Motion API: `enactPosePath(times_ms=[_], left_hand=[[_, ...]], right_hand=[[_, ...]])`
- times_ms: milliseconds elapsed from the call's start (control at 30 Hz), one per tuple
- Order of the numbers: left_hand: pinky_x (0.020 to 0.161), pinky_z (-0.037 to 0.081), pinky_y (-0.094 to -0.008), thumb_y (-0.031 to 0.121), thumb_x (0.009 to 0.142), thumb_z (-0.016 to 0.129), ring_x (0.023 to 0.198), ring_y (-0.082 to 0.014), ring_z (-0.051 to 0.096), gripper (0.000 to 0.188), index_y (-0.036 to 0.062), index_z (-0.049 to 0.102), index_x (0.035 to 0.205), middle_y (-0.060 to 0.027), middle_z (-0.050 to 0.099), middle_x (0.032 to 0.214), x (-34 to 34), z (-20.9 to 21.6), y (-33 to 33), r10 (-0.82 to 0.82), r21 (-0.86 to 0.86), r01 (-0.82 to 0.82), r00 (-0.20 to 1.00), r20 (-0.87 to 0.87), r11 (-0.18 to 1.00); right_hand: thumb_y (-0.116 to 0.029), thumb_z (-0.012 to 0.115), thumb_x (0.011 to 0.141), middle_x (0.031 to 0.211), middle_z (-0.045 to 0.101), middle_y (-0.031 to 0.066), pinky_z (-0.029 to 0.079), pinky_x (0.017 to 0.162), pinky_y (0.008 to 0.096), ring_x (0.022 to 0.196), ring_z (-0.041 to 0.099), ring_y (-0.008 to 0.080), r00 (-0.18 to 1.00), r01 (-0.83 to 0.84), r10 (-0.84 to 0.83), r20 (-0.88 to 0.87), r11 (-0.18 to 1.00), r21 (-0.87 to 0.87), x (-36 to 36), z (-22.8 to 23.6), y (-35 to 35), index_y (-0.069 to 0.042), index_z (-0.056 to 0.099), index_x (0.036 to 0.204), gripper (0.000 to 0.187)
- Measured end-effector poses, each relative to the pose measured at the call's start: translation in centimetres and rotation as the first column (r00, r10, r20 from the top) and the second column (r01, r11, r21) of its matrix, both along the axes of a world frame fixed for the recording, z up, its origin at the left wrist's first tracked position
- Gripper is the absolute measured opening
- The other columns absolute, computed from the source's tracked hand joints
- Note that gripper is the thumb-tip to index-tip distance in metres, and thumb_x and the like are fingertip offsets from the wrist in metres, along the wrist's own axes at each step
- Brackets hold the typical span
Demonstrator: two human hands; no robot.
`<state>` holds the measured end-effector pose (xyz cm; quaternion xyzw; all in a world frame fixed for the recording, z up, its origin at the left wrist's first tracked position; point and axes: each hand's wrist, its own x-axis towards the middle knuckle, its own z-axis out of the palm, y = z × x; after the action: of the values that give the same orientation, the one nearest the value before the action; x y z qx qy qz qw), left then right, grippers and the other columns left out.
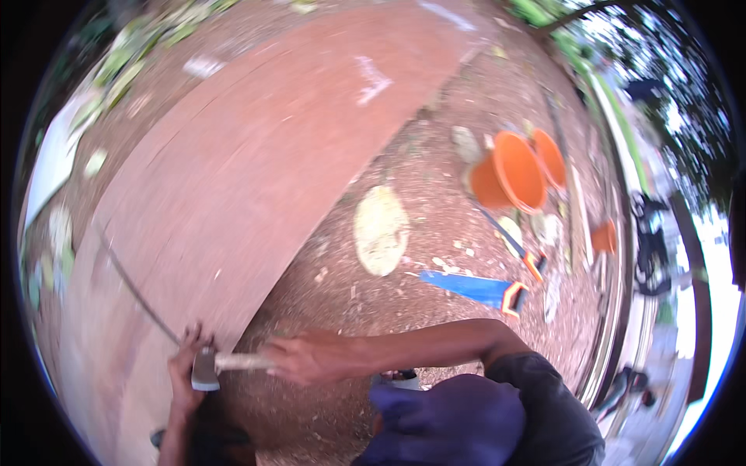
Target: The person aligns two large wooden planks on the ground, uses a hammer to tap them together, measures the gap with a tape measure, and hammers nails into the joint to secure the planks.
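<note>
My right hand (307, 357) grips the pale wooden handle of a hatchet (207, 371), its metal head pointing left. Just behind that head is my left hand (185, 369), partly hidden by it, with fingers curled at the near end of a long thin dark strip (140, 299). The strip slants away to the upper left over a large reddish-brown board (256, 147), which fills the left and middle of the head view. Whether it lies on the board or above it I cannot tell. Motion smears both hands a little.
Right of the board lie a blue-bladed handsaw (474, 289) and another tool with an orange and black handle (533, 264). A pale oval piece (381, 230) rests on brown soil. Orange buckets (509, 175) stand farther off. A purple-blue cap (454, 419) covers the lower edge.
</note>
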<state>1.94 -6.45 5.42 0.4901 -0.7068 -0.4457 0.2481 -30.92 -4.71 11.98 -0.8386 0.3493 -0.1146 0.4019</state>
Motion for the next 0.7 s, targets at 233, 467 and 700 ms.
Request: enactPosePath(times_ms=[233, 467, 700], left_hand=[[0.11, 0.048, -0.0441, 0.017, 0.106, 0.049, 0.121, -0.0335, 0.063, 0.038, -0.0056, 0.06, 0.134, -0.0204, 0.068, 0.126, -1.4, 5.6, -2.1, -0.358, -0.171, 0.409, 0.895, 0.267, 0.896], [0.109, 0.047, -0.0439, 0.008, 0.106, 0.051, 0.122, -0.0297, 0.061, 0.032, -0.0095, 0.062, 0.131, -0.0225, 0.063, 0.134, 0.9, 6.4, -8.8, -0.23, 0.355, 0.207, 0.973, 0.024, 0.912], [0.11, 0.043, -0.0586, 0.019, 0.104, 0.056, 0.129, -0.0447, 0.054, 0.05, 0.0063, 0.046, 0.151, -0.0277, 0.051, 0.145, -13.6, 9.7, -13.4, -0.564, -0.386, 0.904, 0.419, 0.712, 0.185]], right_hand=[[-0.037, 0.057, 0.102, 0.11, 0.058, 0.0197, 0.058, 0.059, 0.0459, 0.072, 0.07, 0.0322, 0.925, 0.301, -0.303, -0.23, 0.952, -0.045, -8.8, -3.7, 7.9, -0.001, 0.051, 0.135, 0.049], [-0.03, 0.066, 0.096, 0.112, 0.061, 0.0161, 0.06, 0.066, 0.0458, 0.08, 0.071, 0.0321, 0.75, 0.589, -0.571, -0.333, 0.806, -0.055, -11.6, -6.1, 13.7, -0.004, 0.056, 0.126, 0.041], [-0.022, 0.069, 0.087, 0.117, 0.061, 0.0097, 0.058, 0.085, 0.0436, 0.11, 0.063, 0.0287, 0.542, 0.785, -0.802, -0.251, 0.59, -0.19, -13.0, -9.4, 15.6, -0.005, 0.062, 0.119, 0.037]])
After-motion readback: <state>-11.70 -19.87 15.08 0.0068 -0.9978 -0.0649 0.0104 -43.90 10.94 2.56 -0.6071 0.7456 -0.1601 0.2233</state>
